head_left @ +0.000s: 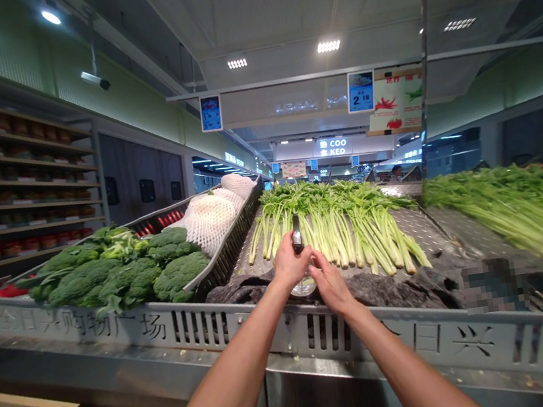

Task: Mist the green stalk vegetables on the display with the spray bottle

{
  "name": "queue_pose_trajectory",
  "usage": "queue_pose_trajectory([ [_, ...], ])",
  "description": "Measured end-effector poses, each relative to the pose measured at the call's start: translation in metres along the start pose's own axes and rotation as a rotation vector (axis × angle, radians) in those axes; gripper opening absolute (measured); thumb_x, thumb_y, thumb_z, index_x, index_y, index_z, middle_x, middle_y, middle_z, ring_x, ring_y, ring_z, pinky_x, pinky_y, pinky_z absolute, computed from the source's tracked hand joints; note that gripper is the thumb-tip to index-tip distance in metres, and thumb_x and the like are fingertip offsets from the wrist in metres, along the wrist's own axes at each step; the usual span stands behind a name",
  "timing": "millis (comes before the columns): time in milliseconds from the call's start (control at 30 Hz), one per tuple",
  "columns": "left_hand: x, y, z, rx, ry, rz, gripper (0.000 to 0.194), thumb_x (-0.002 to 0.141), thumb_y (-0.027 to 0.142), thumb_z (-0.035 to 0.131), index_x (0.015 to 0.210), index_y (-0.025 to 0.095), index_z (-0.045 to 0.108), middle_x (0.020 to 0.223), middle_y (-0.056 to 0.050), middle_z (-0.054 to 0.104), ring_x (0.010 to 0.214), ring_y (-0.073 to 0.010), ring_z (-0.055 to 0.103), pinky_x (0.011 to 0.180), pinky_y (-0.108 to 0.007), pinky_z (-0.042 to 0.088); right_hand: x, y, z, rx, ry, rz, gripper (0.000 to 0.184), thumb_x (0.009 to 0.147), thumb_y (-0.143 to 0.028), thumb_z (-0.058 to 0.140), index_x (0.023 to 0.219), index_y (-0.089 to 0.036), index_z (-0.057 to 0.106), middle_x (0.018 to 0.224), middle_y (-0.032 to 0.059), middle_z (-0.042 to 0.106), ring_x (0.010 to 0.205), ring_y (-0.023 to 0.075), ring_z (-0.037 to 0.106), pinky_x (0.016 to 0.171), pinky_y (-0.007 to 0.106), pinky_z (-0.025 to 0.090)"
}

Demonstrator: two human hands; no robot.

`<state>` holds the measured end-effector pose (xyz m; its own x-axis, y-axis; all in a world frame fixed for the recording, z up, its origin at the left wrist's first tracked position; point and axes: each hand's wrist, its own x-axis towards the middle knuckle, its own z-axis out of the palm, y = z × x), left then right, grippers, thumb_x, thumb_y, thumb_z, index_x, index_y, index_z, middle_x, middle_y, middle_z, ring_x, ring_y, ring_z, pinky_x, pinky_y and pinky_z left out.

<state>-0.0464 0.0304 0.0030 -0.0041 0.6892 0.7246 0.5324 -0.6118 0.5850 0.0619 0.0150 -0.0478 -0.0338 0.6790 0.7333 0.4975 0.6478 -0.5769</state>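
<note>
Both my hands are on a spray bottle (297, 240) with a dark nozzle head and a clear body, held over the front edge of the celery display. My left hand (290, 263) is wrapped round its neck. Against its right side, my right hand (331, 281) has its fingers bent in and meeting the left ones. Most of the bottle is hidden by my hands; its clear base shows below them. Just beyond lies a row of celery (335, 228), stalk ends towards me and leaves at the back.
To the left, broccoli (124, 274) fills a crate, with produce in white foam netting (210, 217) behind it. A dark crumpled cloth (405, 292) lies along the display's front. The grey slatted barrier (198, 325) crosses before me. A mirror (509, 210) at right reflects celery.
</note>
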Motion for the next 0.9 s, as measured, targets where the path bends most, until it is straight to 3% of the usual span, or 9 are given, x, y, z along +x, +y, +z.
queue_pose_trajectory([
  [200, 0.001, -0.008, -0.007, 0.063, 0.036, 0.007, 0.031, 0.068, 0.033, 0.048, 0.094, 0.016, 0.048, 0.079, -0.003, 0.055, 0.068, -0.0137, 0.050, 0.060, -0.025, 0.039, 0.003, -0.005, 0.011, 0.084, -0.047, 0.003, 0.047, 0.078, -0.036, 0.035, 0.121, -0.018, 0.037, 0.113, 0.0076, 0.052, 0.104, 0.0195, 0.048, 0.088, 0.037, 0.036],
  [667, 0.001, -0.011, -0.016, 0.068, 0.082, -0.033, 0.044, 0.067, 0.032, 0.049, 0.107, 0.014, 0.043, 0.096, -0.008, 0.055, 0.086, -0.0197, 0.052, 0.074, -0.032, 0.041, 0.002, -0.009, 0.009, 0.013, -0.032, -0.035, 0.042, 0.076, -0.035, 0.039, 0.115, -0.019, 0.043, 0.102, 0.0072, 0.057, 0.092, 0.0184, 0.054, 0.079, 0.035, 0.042],
  [900, 0.004, -0.013, -0.018, 0.091, 0.087, -0.041, 0.039, 0.068, 0.034, 0.048, 0.102, 0.015, 0.046, 0.089, -0.006, 0.056, 0.079, -0.0182, 0.053, 0.067, -0.030, 0.041, 0.000, -0.011, 0.009, 0.028, -0.027, -0.053, 0.042, 0.077, -0.034, 0.039, 0.116, -0.021, 0.042, 0.101, 0.0061, 0.057, 0.090, 0.0176, 0.054, 0.080, 0.034, 0.041],
])
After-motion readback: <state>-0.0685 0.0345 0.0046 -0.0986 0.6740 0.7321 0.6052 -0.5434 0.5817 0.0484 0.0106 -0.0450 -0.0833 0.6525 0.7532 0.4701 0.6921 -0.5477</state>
